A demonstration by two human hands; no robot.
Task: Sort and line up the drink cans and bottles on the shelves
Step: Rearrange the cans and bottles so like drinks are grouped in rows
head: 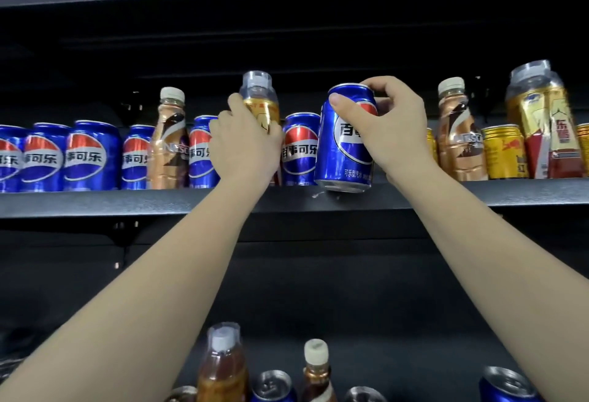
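Observation:
On the upper black shelf (159, 202), my right hand (387, 124) grips a blue Pepsi can (345, 146) by its top, the can tilted at the shelf's front edge. My left hand (245, 140) is wrapped around a gold bottle with a clear cap (259, 97). Blue Pepsi cans (86, 156) line the shelf to the left, and another Pepsi can (299, 150) stands between my hands. A brown Nescafe bottle (169, 143) stands among the blue cans.
Right of my hands stand a second Nescafe bottle (459, 137), a gold can (505, 151) and a tall gold and red bottle (545, 121). On the lower shelf, bottle tops (223, 363) and can tops (506, 382) show at the frame's bottom edge.

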